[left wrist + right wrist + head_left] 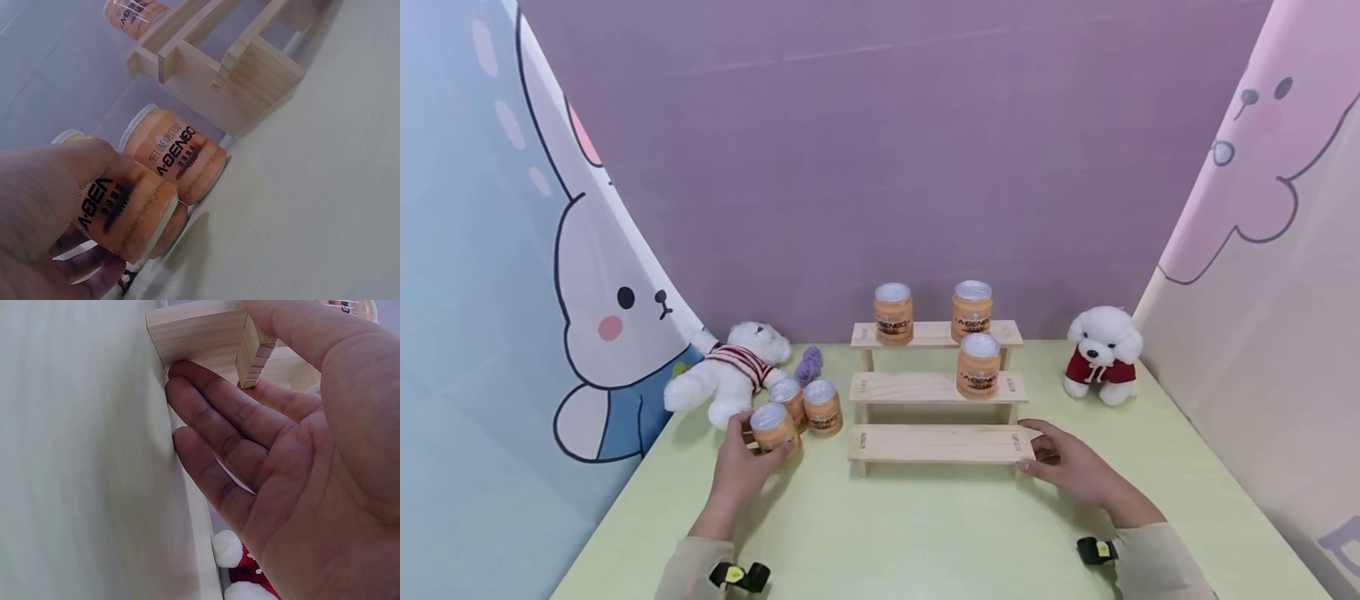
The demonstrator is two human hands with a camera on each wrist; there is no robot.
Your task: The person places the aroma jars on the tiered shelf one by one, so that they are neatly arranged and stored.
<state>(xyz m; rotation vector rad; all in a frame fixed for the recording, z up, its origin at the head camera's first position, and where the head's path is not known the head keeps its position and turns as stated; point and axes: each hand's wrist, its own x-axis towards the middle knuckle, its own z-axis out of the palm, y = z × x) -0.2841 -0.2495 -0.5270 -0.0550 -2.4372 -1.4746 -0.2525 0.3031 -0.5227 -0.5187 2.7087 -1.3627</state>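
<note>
My left hand (741, 471) holds an orange can (777, 433) with a silvery lid, thumb on the near side and fingers round the far side. In the left wrist view the held can (128, 209) is slightly tilted, and its lower edge sits close to the table. Two more orange cans stand just behind it: one on the right (823, 410), the other partly hidden (788, 396). My right hand (1067, 462) grips the right end of the lowest step of a three-step wooden stand (940, 444). In the right wrist view, the other fingers (219, 422) extend beside the stand's leg.
Two orange cans, left (893, 315) and right (972, 310), stand on the top step; another can (978, 367) is on the middle step's right. A white plush in stripes (741, 367) lies at left by purple yarn (808, 367). A plush dog (1102, 354) sits right.
</note>
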